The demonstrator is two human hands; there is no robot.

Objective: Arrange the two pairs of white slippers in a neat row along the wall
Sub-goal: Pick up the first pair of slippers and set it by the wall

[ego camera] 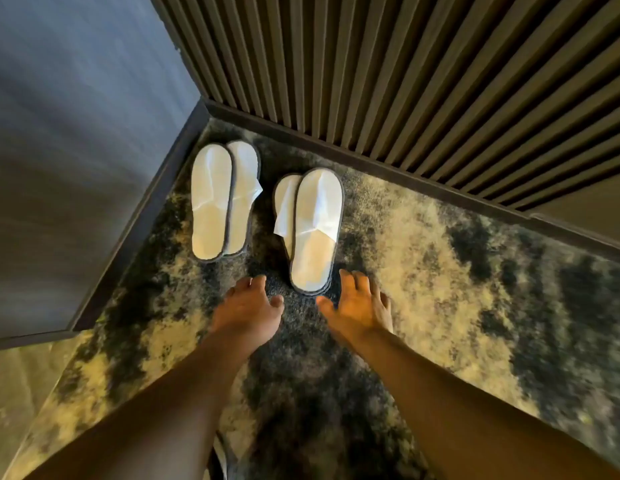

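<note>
White slipper pairs, long axes toward slatted wall, toes wallward, fingers spread, empty

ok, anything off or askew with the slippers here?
Yes. Each pair is overlapped, one slipper partly on the other, not side by side. The right pair sits nearer the camera than the left pair, so their heels don't line up. Both hands are open, touching neither.

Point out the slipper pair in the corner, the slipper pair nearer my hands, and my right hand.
Corner slipper pair (211, 202), head view, on the top slipper's white upper.
Nearer slipper pair (315, 226), head view, on the top slipper's upper.
Right hand (358, 308), head view, middle of the open palm.
</note>
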